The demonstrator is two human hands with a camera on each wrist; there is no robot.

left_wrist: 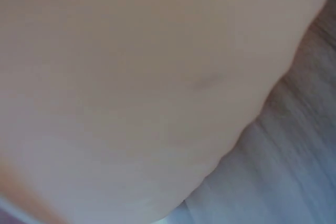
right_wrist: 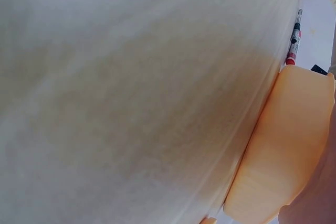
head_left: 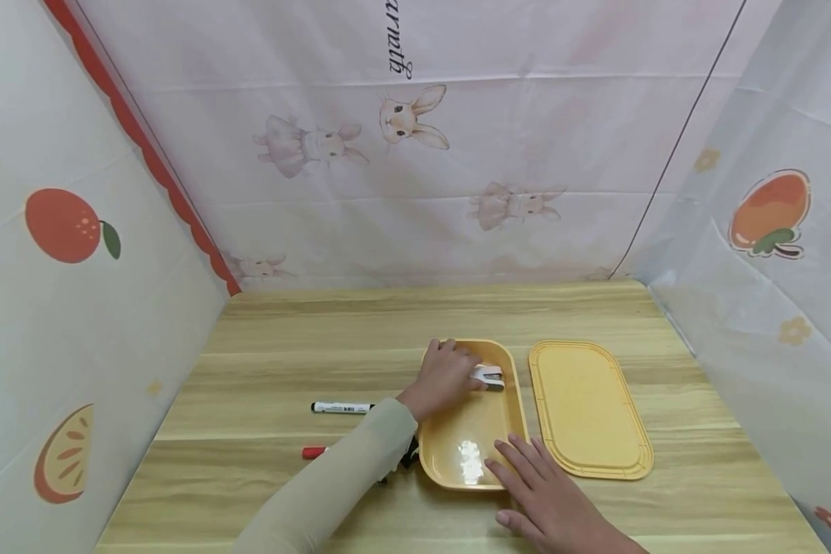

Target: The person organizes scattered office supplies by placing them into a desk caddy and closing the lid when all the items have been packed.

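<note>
My left hand (head_left: pixel 446 377) reaches into the far part of a yellow plastic box (head_left: pixel 450 454) and grips a small white-and-grey stapler (head_left: pixel 488 377), whose end sticks out to the right of the fingers. Spread over the near right corner of the box, my right hand (head_left: pixel 543 492) touches its rim with straight fingers. The box's outer side (right_wrist: pixel 283 140) shows in the right wrist view, with part of the right hand at the edge. Blurred skin fills most of the left wrist view, so the left fingers are hidden there.
A yellow lid (head_left: pixel 592 408) lies flat to the right of the box. Left of it are a white marker (head_left: pixel 342 408) with a black cap and a red-capped marker (head_left: pixel 315 452), partly behind the left sleeve. Black items (head_left: pixel 410 454) peek out beside the box. Printed cloth walls surround the wooden table (head_left: pixel 263 369).
</note>
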